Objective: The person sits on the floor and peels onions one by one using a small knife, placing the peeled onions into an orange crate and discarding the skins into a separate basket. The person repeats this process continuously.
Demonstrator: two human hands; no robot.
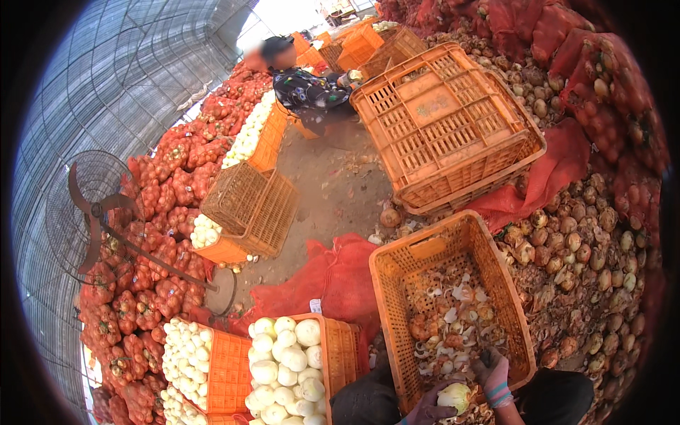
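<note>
Low at the front, my left hand (427, 408) in a dark glove grips a pale, partly peeled onion (455, 398). Just right of the onion is my right hand (494, 377), gloved in grey and pink with a teal band at the wrist. Its fingers are curled in, and whatever they hold is too small to make out. Both hands are at the near end of an orange plastic crate (379, 283), whose bottom is strewn with onion skins (453, 322) and scraps.
Unpeeled onions (567, 248) lie heaped at right. An upturned orange crate (432, 106) stands beyond mine. Crates of peeled onions (287, 361) are at left, near a red mesh sack (340, 283) and a standing fan (95, 209). Farther back, another person (308, 88) sits among crates.
</note>
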